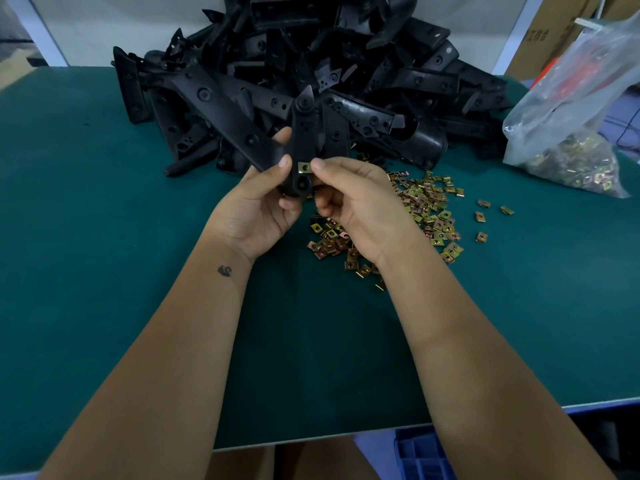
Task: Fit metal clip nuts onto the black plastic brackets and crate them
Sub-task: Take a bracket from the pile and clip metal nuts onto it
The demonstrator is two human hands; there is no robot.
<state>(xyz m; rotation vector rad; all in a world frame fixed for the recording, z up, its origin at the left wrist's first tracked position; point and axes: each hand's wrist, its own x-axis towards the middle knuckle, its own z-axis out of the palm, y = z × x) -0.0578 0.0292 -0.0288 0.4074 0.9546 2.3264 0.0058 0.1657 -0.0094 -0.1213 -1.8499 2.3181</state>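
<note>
My left hand grips a black plastic bracket upright above the green table, thumb on its front face. A small metal clip nut sits on the bracket's lower part. My right hand pinches that nut at its right edge with thumb and curled fingers. Loose brass-coloured clip nuts lie scattered on the table under and to the right of my right hand. A big heap of black brackets fills the far middle of the table.
A clear plastic bag with more clip nuts lies at the right edge. A cardboard box stands behind it. A blue crate shows below the table's near edge. The green table top stretches to the left.
</note>
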